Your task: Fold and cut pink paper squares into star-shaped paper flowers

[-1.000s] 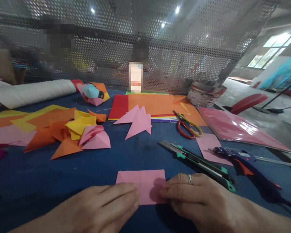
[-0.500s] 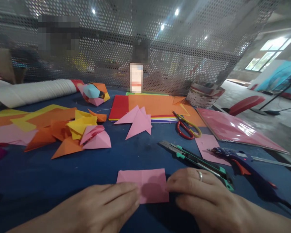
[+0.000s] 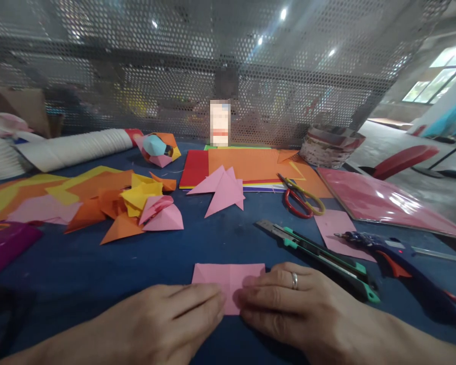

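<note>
A folded pink sheet of paper [image 3: 231, 276], with crease lines on it, lies flat on the dark blue table in front of me. My left hand [image 3: 178, 312] rests on its left half, fingers stretched out flat and side by side. On the right half my right hand [image 3: 285, 299], with a ring on one finger, presses its straight fingertips down. Both hands cover the near corners of the sheet. Behind the right hand lies a green and black utility knife [image 3: 319, 258], its blade end pointing to the far left.
Beyond are folded pink pieces [image 3: 222, 190], scissors [image 3: 302, 195], stacked coloured paper [image 3: 247, 165] and a paper basket [image 3: 330, 147]. A glue gun [image 3: 387, 253] lies right. Orange and yellow folded papers [image 3: 140, 195], a paper ball [image 3: 159, 148] and stacked white cups [image 3: 79, 147] are left.
My right hand has slid left from the sheet's right edge onto its right half. My left hand stays on the left half. The view has shifted slightly left.
</note>
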`<state>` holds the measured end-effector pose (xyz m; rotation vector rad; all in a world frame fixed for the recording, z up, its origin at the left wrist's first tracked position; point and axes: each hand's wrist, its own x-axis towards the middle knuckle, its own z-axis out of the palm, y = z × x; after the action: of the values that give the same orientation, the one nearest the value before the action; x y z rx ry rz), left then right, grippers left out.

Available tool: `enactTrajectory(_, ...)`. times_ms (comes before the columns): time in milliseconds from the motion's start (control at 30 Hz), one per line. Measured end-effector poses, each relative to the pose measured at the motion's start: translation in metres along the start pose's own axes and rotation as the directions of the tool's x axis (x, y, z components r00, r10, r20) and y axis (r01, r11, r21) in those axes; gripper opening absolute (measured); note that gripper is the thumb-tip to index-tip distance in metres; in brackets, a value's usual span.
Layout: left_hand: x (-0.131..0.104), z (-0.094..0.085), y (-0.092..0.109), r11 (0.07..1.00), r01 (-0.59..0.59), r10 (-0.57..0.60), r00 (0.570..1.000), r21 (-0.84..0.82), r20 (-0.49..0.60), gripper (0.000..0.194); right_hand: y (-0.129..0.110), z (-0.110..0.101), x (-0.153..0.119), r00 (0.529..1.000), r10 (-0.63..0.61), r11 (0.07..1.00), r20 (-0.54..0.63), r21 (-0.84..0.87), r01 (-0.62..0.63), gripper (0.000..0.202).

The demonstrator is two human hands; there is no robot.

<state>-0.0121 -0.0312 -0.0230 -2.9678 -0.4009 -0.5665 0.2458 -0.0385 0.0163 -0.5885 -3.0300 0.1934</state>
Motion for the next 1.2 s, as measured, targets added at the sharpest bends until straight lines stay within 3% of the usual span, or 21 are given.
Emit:
enactTrajectory(233,-0.006,-0.008,-0.001,0.995,0.063,-0.063,0.998,-0.082,0.010,0.037,-0.002,0.003,-0.005,0.998,0.000,1.000,-0.062,0.019,0.002,0.037)
enactTrajectory(400,-0.028,-0.014,-0.004,0.996,0.091,-0.091,0.995,0.011,0.051,0.036,-0.004,0.005,-0.006,0.999,0.012,0.999,-0.045,0.034,-0.010,0.039)
enactTrajectory(500,-0.039,-0.022,-0.006,0.997,0.064,-0.070,0.986,0.039,0.151,0.043,-0.003,0.006,-0.006,0.999,0.010,0.999,-0.035,0.048,-0.008,0.042)
enactTrajectory(767,-0.043,-0.028,-0.010,0.997,0.040,-0.054,0.974,0.067,0.219,0.042,-0.003,0.008,-0.006,0.999,0.013,0.998,-0.048,0.058,-0.010,0.041)
enactTrajectory(933,-0.019,-0.026,-0.001,0.996,0.094,-0.094,0.993,0.002,0.072,0.035,-0.004,0.010,-0.007,0.995,0.006,0.998,-0.099,0.064,0.000,0.040)
enactTrajectory(1033,0.007,-0.028,0.005,0.998,-0.012,0.021,0.987,-0.056,0.157,0.031,-0.004,0.012,-0.008,0.994,0.003,0.997,-0.110,0.077,0.006,0.040)
enactTrajectory(1100,0.020,-0.028,0.007,0.996,-0.015,0.033,0.974,-0.085,0.226,0.028,-0.004,0.013,-0.008,0.992,0.005,0.995,-0.127,0.098,0.008,0.042)
enactTrajectory(1200,0.026,-0.025,0.005,0.995,0.054,-0.030,0.966,-0.084,0.256,0.040,-0.004,0.016,-0.009,0.989,0.007,0.992,-0.146,0.122,0.011,0.043)
